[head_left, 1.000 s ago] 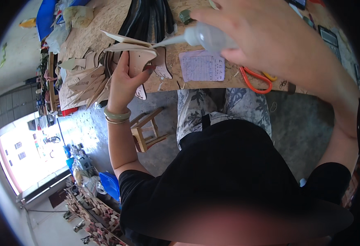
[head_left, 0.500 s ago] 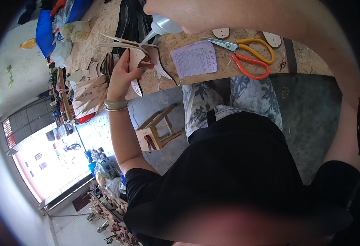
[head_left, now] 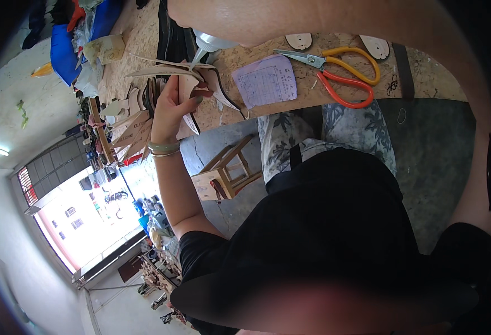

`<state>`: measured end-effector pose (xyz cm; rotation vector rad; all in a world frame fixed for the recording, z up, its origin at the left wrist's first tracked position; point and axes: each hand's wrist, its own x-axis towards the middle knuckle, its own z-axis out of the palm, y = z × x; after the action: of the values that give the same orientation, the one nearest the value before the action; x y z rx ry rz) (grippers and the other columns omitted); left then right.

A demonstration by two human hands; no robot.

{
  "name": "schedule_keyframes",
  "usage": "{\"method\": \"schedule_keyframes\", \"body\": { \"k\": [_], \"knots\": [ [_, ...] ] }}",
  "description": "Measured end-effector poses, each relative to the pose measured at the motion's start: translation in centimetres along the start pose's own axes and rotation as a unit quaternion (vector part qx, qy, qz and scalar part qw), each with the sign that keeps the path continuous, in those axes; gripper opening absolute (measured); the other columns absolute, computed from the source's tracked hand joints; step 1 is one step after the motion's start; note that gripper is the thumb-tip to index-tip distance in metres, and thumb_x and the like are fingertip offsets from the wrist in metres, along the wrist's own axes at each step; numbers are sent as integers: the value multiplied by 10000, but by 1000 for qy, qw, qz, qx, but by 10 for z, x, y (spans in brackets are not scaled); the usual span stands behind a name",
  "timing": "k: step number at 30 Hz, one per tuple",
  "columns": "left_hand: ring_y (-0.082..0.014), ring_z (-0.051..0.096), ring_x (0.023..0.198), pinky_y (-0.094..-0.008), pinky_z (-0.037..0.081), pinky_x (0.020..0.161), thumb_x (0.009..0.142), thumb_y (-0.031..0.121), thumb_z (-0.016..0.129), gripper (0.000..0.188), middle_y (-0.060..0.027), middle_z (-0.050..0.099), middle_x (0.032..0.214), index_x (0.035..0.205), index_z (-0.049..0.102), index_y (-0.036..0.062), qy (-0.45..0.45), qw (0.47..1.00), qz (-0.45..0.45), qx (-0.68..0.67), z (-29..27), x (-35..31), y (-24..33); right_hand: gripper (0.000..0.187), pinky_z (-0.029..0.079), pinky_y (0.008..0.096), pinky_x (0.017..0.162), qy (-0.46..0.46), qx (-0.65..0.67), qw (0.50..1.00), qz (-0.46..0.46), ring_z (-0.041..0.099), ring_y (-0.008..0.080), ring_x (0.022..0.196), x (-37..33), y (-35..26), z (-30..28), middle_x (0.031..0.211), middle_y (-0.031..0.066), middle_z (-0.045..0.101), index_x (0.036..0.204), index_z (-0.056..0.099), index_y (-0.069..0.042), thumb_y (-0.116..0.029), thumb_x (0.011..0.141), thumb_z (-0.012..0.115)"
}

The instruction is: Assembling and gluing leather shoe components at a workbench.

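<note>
My left hand [head_left: 169,113] pinches a folded, cream-coloured cut piece [head_left: 187,85] with dark edges, apparently a shoe upper. Its thin flaps stand apart and fan out to the left and right. Above it, my right hand [head_left: 229,21] is closed around a whitish squeeze bottle [head_left: 213,43] with a narrow tapered nozzle. The nozzle points down and its tip is at the upper edge of the piece, between the flaps. My right forearm hides most of the bottle's body.
On the chipboard workbench [head_left: 137,34] lie long dark strips [head_left: 174,42], a pile of beige cut pieces [head_left: 134,131], a written paper slip [head_left: 264,81] and scissors [head_left: 316,61] with yellow and red handles. Pale oval pieces [head_left: 374,47] lie farther back. A wooden stool [head_left: 218,181] stands below the bench.
The whole view has shifted slightly. My right hand and the bottle have moved a little left and the bottle stands more upright, its nozzle still at the piece. My left hand keeps its grip.
</note>
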<state>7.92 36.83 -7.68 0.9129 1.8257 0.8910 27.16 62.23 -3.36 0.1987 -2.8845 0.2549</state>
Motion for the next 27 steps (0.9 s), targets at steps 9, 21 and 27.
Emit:
{"method": "schedule_keyframes", "body": {
  "k": [9,21,27],
  "knots": [
    [-228,661,1003,-246,490,807,763,-10,647,786,-118,634,1124,1463,289,-12,-15,1000,5,-1,2,3,1,260,515,438,678,0,-4,1000,-4,656,335,784,-6,4,5,809,213,643,939,661,11,-182,766,646],
    [-193,657,1032,-202,463,736,789,11,647,545,-107,639,1162,1296,448,-4,-26,999,-4,28,5,5,9,266,514,441,681,1,7,1000,-3,655,343,782,-27,7,-9,815,208,645,956,681,-12,-189,760,654],
    [-224,651,1038,-246,473,831,779,-17,586,592,-134,629,1169,1345,418,-29,-22,999,-33,22,4,10,17,271,514,443,683,0,24,1000,6,654,347,781,-46,7,-13,818,206,646,965,692,-23,-192,757,658]
  ]
}}
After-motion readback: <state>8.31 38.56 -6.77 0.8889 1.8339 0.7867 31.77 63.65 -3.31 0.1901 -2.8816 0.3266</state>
